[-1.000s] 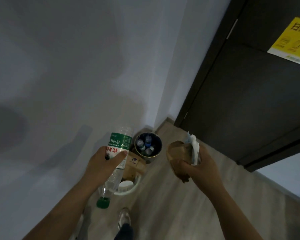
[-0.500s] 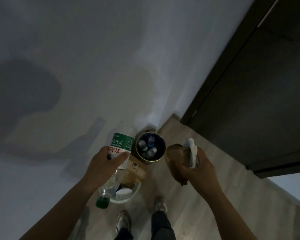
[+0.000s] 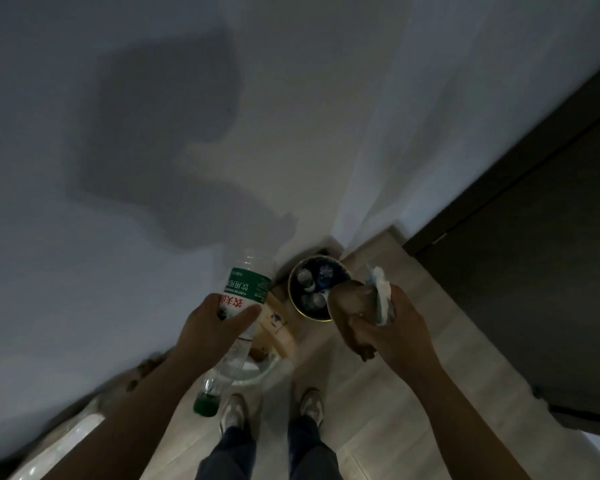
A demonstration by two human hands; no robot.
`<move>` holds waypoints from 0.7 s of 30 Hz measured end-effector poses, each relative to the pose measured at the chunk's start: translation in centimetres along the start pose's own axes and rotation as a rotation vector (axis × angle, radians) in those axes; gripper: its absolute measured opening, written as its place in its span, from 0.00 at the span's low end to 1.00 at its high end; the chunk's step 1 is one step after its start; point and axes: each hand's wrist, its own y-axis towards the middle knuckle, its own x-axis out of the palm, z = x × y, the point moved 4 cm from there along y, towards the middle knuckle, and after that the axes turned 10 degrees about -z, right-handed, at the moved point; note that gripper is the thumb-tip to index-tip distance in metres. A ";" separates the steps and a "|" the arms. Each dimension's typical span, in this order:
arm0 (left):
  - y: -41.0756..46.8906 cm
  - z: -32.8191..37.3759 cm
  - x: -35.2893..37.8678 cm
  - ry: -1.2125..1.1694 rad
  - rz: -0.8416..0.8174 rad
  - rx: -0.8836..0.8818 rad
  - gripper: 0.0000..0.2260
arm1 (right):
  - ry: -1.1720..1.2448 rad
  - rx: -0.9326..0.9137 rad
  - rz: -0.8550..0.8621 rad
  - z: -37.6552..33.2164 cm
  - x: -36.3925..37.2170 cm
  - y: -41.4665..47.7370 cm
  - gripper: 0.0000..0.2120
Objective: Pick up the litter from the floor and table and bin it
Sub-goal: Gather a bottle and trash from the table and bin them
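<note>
- Head view: a person's left hand (image 3: 215,327) wraps fingers and thumb round a clear plastic water bottle with a green label (image 3: 250,289), held cap-down above the pale wood floor (image 3: 378,410).
- The right hand (image 3: 395,330) clutches crumpled brown paper (image 3: 347,303) and a wad of white tissue (image 3: 381,296) together.
- A round dark bin (image 3: 310,318), with plastic bottles inside, stands in the floor's far corner where the walls meet. It appears between the two hands, and the brown paper overlaps its right rim.
- A tan cardboard box (image 3: 278,323) lies just beside the bin.
</note>
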 end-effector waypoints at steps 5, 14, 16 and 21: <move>0.5 -2.4 1.4 -0.020 0.009 -0.067 0.12 | -0.009 0.048 -0.075 1.9 1.5 1.6 0.27; 2.0 -7.9 2.1 0.012 0.030 -0.138 0.11 | -0.052 0.110 -0.201 4.9 6.1 3.5 0.31; 2.4 -9.4 2.1 -0.002 0.029 -0.165 0.11 | -0.075 0.122 -0.234 5.7 7.3 4.0 0.31; 3.8 -13.5 2.5 -0.019 -0.009 -0.228 0.14 | -0.097 0.142 -0.252 7.2 9.5 5.0 0.29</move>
